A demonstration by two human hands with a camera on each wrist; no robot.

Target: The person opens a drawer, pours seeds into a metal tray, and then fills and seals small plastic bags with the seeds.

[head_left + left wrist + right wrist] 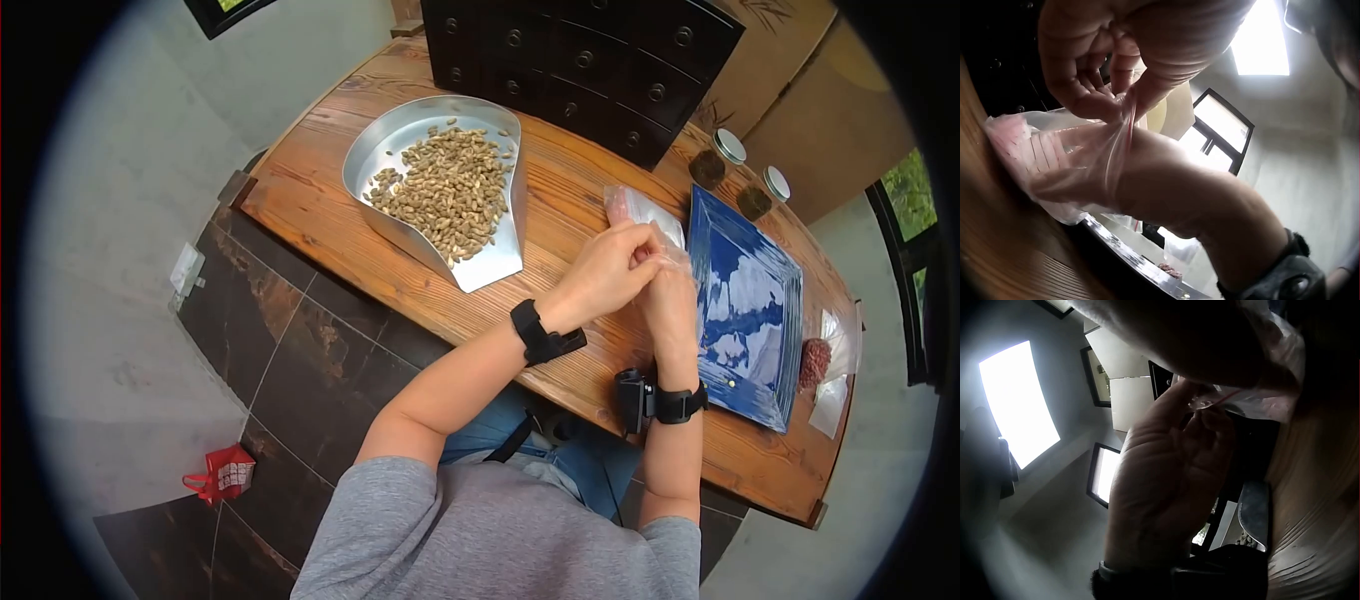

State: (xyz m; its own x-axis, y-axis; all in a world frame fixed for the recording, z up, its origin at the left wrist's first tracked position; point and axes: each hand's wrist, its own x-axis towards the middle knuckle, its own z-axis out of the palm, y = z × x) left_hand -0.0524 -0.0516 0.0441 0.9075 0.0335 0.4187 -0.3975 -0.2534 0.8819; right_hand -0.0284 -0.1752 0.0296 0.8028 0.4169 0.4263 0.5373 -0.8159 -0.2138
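Note:
A clear plastic zip bag (647, 215) with a pink patch (1010, 140) at its far end lies on the wooden table. My left hand (605, 275) pinches the bag's rim between thumb and fingers, holding the mouth up around my right wrist. Inside the bag is my right hand (668, 300), its fingers (1054, 178) seen blurred through the plastic and pointing toward the pink end; I cannot tell whether they grip anything. A red zip line (1129, 128) runs along the mouth.
Left of the hands stands a metal scoop tray (485, 278) of brownish pods. A blue rectangular plate (745, 330) lies to the right, with a bag of small red pieces (815, 362) beyond it. Two lidded jars (708, 168) and a dark drawer cabinet (580, 75) stand behind.

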